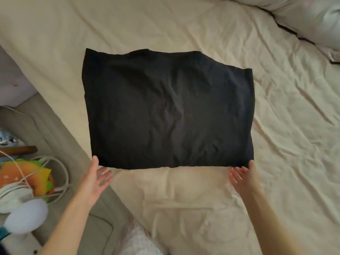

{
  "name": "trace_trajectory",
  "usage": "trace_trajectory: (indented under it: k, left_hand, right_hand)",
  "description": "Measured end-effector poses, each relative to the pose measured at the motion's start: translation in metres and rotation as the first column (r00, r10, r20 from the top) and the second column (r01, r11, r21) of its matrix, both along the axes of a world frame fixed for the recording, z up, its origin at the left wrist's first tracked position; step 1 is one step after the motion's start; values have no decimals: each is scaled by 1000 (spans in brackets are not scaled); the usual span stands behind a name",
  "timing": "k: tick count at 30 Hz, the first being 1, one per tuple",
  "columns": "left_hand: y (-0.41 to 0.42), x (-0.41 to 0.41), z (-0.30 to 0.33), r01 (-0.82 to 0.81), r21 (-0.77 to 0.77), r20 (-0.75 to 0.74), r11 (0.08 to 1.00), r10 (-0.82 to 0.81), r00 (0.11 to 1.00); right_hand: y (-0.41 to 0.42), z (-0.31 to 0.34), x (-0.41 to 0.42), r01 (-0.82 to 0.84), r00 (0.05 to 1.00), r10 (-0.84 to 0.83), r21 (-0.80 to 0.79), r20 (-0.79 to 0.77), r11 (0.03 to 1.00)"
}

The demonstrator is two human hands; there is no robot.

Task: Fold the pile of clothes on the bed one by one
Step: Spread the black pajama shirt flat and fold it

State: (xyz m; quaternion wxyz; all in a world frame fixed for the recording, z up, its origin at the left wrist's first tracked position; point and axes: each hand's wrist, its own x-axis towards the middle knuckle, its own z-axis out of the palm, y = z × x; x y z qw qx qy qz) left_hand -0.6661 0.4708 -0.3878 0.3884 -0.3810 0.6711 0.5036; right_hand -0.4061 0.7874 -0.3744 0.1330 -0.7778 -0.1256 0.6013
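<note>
Cream bed sheet [211, 196], creased, with a black garment [168, 109] folded into a rough rectangle and lying flat at its middle. Left hand [94, 179] and right hand [242, 178] — both with fingers spread and palms turned inward — sit at the garment's two near corners, thumbs touching its edge, gripping nothing. Cables [55, 173] lie beside the bed at left.
</note>
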Motion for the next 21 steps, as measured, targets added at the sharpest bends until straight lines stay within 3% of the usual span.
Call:
trace_trajectory:
  k: [3, 7, 12, 15, 17, 19, 20, 21]
  left_hand:
    - [10, 3, -1, -130, 206, 107, 970, 109, 988]
    - [30, -11, 6, -342, 165, 68, 925, 335, 940]
    - [15, -21, 24, -272, -45, -206, 961, 257, 944]
    - [11, -18, 29, -255, 17, -116, 967, 255, 960]
    - [9, -16, 29, -334, 116, 14, 935, 335, 942]
    - [7, -14, 26, -414, 188, 123, 891, 397, 910]
    - [5, -12, 24, -447, 207, 167, 870, 419, 893]
    - [4, -11, 21, -469, 215, 207, 856, 430, 879]
  right_hand:
    - [6, 0, 0, 110, 992, -112, -50, -53, 993]
    - [16, 5, -6, 200, 979, -197, 51, -60, 978]
    - [23, 16, 8, 264, 964, -266, 92, 15, 960]
    - [22, 14, 9, 264, 964, -265, 24, 32, 964]
    - [19, 12, 5, 163, 977, -173, 87, 125, 983]
    - [12, 12, 3, -88, 935, 3, 222, 356, 971]
    - [7, 12, 2, -311, 847, 138, 267, 513, 912]
    - [0, 12, 1, -554, 717, 261, 302, 646, 776]
